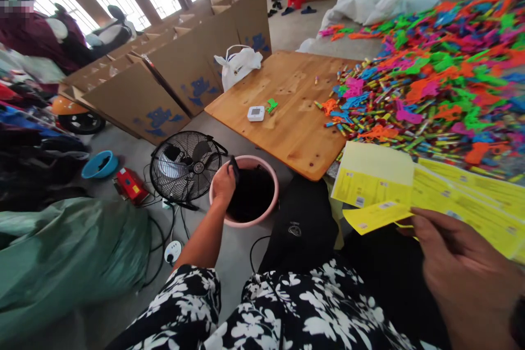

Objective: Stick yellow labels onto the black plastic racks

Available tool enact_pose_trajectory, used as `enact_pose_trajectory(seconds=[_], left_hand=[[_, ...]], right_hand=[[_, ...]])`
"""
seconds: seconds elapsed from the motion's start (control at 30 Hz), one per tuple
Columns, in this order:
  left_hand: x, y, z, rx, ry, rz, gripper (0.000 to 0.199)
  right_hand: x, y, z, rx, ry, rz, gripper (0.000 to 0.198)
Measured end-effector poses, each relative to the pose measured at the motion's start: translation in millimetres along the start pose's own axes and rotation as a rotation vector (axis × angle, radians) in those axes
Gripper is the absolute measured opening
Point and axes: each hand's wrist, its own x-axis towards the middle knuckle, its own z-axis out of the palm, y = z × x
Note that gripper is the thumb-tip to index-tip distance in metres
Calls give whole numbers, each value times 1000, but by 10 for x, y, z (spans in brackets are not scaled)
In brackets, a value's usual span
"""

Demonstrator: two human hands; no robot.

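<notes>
Brown cartons, far left: blue printing, illegible. Black floor fan before them. Left hand at the pink bucket's left rim, fingers curled closed round a dark object, kind unclear. Wooden table beyond, bearing a small white device, display unreadable. Black trousers: pale emblem, lettering too small. Yellow label strip, printed with barcode-like block, fine text illegible; more yellow sheets behind. Right hand pinches the strip's right end, thumb against fingers.
</notes>
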Motion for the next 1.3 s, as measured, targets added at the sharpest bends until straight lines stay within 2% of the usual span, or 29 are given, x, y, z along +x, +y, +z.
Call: enact_pose_trajectory(seconds=[0.07,0.13,0.17,0.23,0.33,0.4,0.47,0.6,0.7,0.93,1.3], left_hand=[[-30,45,-296,-109,117,-10,48],[-143,189,-476,-445,119,-57,46],[-234,303,-509,-674,58,-92,43],[-469,592,-475,-1093,-153,-178,38],[-876,1075,-285,-1349,-408,-270,37],[-1102,1351,-152,-1411,-502,-302,36],[-1246,1554,-47,-1438,-572,-297,34],[-1323,1758,75,-1436,-646,-248,34],[-1342,1824,123,-1432,-675,-221,37],[-1482,1951,169,-1453,-697,-186,43],[-1515,1980,157,-1468,-685,-204,43]], right_hand=[[-14,10,58,44,-31,-79,29],[-60,-32,160,95,-36,-85,26],[-92,-67,224,111,-42,-90,26],[-157,-145,361,132,-66,-127,25],[-210,-225,532,131,-91,-272,21],[-202,-227,587,106,-67,-387,18],[-172,-188,589,80,-40,-438,17],[-104,-47,522,64,-9,-365,20],[-94,32,513,59,-4,-326,22],[-142,109,645,72,-53,-345,20],[-183,249,633,16,-58,-338,20]])
